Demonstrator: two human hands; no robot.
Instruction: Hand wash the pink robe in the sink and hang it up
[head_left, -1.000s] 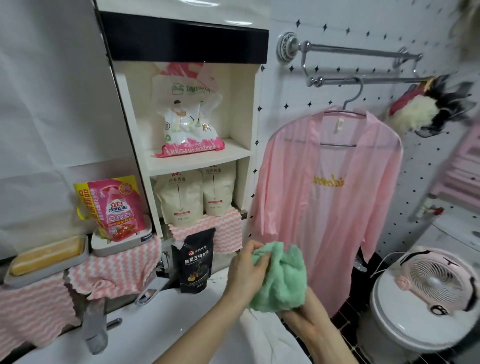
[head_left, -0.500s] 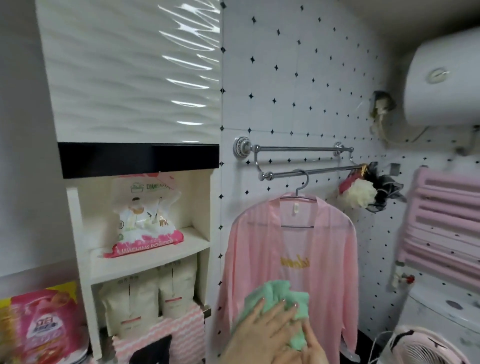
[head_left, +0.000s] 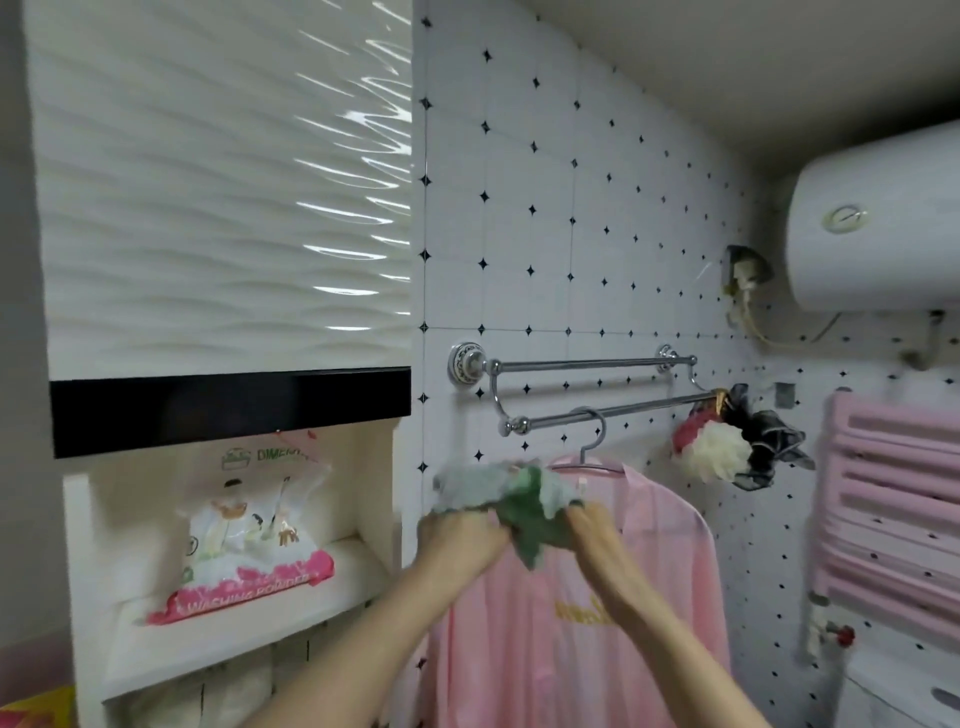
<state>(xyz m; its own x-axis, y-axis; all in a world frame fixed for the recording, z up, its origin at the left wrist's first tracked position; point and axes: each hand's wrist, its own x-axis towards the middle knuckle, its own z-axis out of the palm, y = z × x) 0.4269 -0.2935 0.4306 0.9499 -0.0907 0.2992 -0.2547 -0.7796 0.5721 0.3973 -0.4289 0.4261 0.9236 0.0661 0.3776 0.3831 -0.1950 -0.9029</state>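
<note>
The pink robe (head_left: 654, 597) hangs on a metal hanger (head_left: 592, 441) hooked over the lower bar of the chrome towel rail (head_left: 597, 413) on the tiled wall. In front of the robe's collar, just below the rail, both my hands hold up a green towel (head_left: 519, 504). My left hand (head_left: 462, 540) grips its left part and my right hand (head_left: 595, 535) grips its right part. The towel is blurred with motion. The sink is out of view.
A white shelf unit (head_left: 228, 582) on the left holds a bag of washing powder (head_left: 249, 551). Bath puffs (head_left: 722, 447) hang at the rail's right end. A pink radiator (head_left: 898, 514) and a white water heater (head_left: 878, 228) are on the right wall.
My view has tilted upward, away from the sink. Both hands have lifted the green towel from waist height up to just under the towel rail and spread it between them.
</note>
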